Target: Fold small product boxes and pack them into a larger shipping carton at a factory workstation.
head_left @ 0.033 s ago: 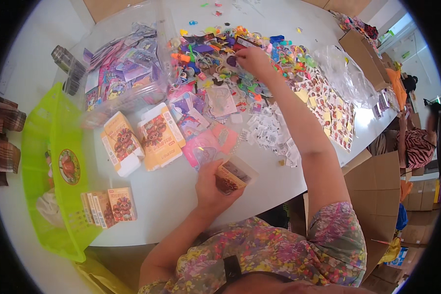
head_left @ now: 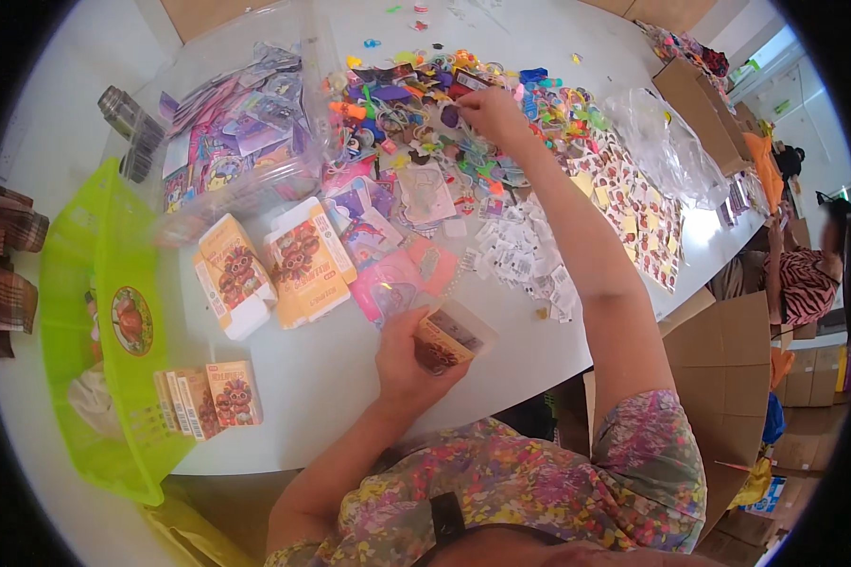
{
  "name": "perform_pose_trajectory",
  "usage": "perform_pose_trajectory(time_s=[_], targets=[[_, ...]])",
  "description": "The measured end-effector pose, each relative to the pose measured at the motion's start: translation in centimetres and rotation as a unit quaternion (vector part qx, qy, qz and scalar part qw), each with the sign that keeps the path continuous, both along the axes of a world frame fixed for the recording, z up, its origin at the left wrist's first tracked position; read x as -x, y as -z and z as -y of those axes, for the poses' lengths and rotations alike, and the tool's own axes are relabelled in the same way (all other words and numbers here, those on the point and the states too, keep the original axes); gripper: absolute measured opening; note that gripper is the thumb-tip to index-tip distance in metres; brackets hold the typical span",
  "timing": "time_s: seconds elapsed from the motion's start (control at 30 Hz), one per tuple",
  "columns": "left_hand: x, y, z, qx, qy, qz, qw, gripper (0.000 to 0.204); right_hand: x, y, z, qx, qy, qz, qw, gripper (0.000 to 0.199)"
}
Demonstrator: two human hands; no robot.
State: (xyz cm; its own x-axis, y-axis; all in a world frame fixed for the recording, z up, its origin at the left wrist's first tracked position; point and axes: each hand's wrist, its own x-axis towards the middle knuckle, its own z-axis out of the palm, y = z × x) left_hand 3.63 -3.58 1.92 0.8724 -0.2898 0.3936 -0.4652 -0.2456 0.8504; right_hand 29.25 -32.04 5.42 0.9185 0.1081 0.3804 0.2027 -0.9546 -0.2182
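Note:
My left hand [head_left: 408, 364] grips a small brown-and-orange cardboard box [head_left: 442, 352] near the table's front edge. The box's open end faces up, and something flat and pale shows inside. Reaching forward, my right hand [head_left: 492, 111] is over a heap of small colourful plastic toys [head_left: 388, 104]. Its fingers are closed at a small round purple toy [head_left: 450, 116]; the exact kind is too small to make out. Pink and purple cards [head_left: 388, 283] lie just beyond the held box. White printed slips [head_left: 525, 255] are spread under my right forearm.
Two open orange boxes [head_left: 303, 260] lie left of the cards. Several closed small boxes [head_left: 234, 392] stand by a green plastic basket [head_left: 113, 246]. A clear bin [head_left: 246, 184] holds cards. Sticker sheets [head_left: 633, 208] and a plastic bag [head_left: 667, 142] lie right. A person [head_left: 808, 274] is at far right.
My right hand has shifted very slightly to the right at the toy heap, and the purple toy has shifted with it. The left hand and its box stay nearly still.

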Motion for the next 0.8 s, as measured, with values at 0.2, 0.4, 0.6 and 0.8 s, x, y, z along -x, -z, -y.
perform_pose_trajectory(time_s=[0.2, 0.4, 0.6, 0.8], targets=[[0.2, 0.1, -0.2, -0.007, -0.004, 0.014, 1.000, 0.078, 1.7, -2.0, 1.1, -0.403, 0.062, -0.075, 0.910, 0.015], [1.1, 1.0, 0.3, 0.047, -0.022, -0.037, 0.998, 0.077, 5.4, -5.1, 0.6, -0.497, 0.053, -0.079, 0.862, 0.019], [0.7, 0.7, 0.5, 0.061, -0.056, -0.091, 0.992, 0.079, 12.3, -8.6, -4.0, -0.666, -0.051, -0.138, 0.731, 0.014], [0.0, -0.1, 0.7, -0.003, -0.081, -0.036, 0.996, 0.077, 20.0, -8.9, -8.9, -0.652, -0.119, -0.297, 0.687, 0.018]])
